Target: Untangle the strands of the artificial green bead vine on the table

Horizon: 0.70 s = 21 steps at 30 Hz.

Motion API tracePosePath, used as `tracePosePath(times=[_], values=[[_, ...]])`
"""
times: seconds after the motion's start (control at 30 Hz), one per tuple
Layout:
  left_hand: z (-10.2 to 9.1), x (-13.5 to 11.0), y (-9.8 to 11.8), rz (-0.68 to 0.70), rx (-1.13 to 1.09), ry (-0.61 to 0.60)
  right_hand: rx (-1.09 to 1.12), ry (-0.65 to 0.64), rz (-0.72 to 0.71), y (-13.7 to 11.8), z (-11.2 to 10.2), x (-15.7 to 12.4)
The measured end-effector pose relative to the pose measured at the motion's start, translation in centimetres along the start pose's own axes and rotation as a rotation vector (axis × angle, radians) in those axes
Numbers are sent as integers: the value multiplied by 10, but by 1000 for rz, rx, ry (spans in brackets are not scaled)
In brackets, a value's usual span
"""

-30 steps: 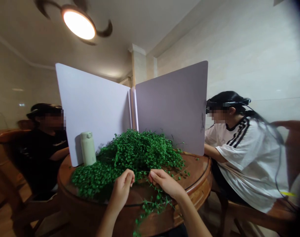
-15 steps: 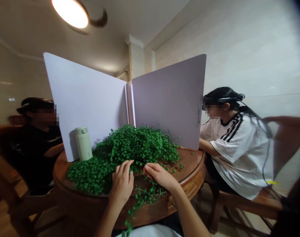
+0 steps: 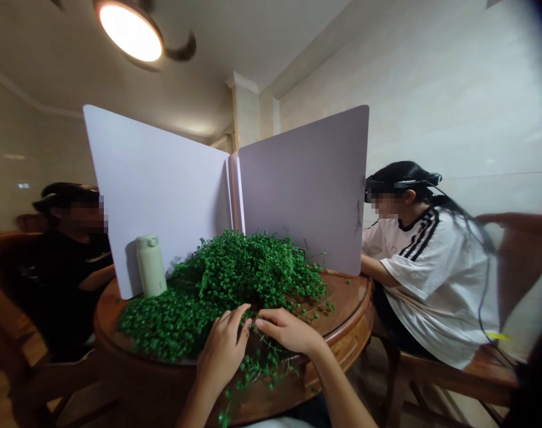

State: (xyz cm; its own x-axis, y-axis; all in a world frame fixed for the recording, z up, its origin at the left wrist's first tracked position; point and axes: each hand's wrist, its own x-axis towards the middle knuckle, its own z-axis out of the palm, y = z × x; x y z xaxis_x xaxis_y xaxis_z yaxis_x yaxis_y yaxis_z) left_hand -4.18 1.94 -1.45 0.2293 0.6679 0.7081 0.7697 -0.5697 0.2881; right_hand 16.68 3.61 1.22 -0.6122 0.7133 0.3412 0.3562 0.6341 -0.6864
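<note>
A large heap of green leafy sprigs (image 3: 253,267) with small round buds or leaves covers much of the table in front of me. At its near edge my left hand (image 3: 223,345) has its fingers curved and its thumb drawn in around a thin bit of green sprig. Close beside it, nearly touching, my right hand (image 3: 291,330) pinches a green sprig (image 3: 264,359) that trails below the hands over the table's front edge. The fingertips partly hide where the stem is gripped. A lower, denser green pile (image 3: 168,327) lies left of my left hand.
A pale green bottle (image 3: 151,266) stands upright at the left, against a white divider panel (image 3: 164,190). A second panel (image 3: 302,190) rises at the right. The round wooden table (image 3: 342,303) has loose green bits on it. One person (image 3: 435,267) sits right, another (image 3: 75,267) left.
My hands have come closer together, the left moving right toward the right hand's fingertips. The hanging sprig has shifted slightly. The whole view has tilted up a little.
</note>
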Motion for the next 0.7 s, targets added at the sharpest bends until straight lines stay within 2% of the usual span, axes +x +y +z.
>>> tracePosePath(times=[0.2, 0.4, 0.7], values=[[4, -2, -5, -21, -77, 8, -26, -2, -14, -1, 0, -1], [5, -3, -3, -11, -103, 68, -36, -13, 13, -3, -1, -1], [3, -4, 1, -56, -110, 38, -76, -80, -11, -3, 0, -3]])
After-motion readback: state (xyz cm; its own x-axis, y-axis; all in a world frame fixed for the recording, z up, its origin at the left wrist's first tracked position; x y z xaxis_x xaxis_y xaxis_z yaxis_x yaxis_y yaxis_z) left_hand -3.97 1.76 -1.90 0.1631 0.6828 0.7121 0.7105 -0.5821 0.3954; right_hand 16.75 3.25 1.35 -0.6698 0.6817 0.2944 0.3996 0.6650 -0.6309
